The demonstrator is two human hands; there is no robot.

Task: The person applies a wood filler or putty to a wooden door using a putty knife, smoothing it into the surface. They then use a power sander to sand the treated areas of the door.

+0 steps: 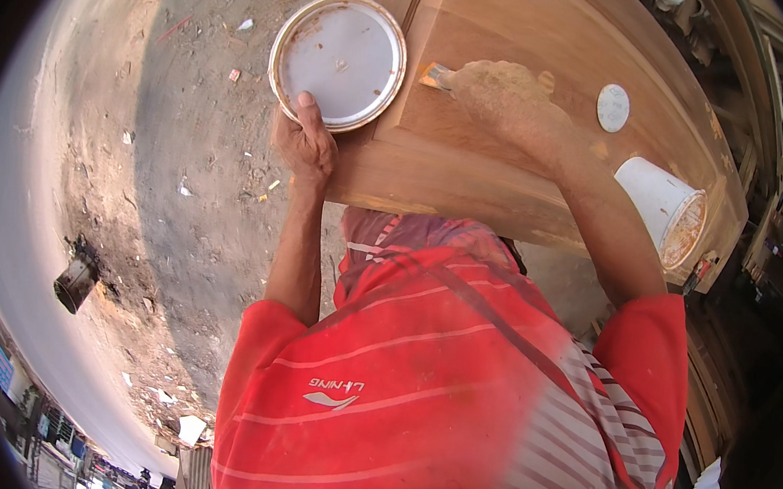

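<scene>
My left hand grips a round lid or shallow pan, pale inside with brown specks, thumb over its lower rim, at the left of a brown wooden panelled door. My right hand, coated with tan dust, is closed on a paintbrush whose bristle end is on or just over the panel, right of the lid. Its fingertips are mostly hidden. On the door's right lie a small white disc and a white bucket with a brown-stained rim.
A red-handled tool is at the door's lower right corner. Dark stacked timber lines the right side. On the left are dusty ground with litter, a dark battered container and a paved road.
</scene>
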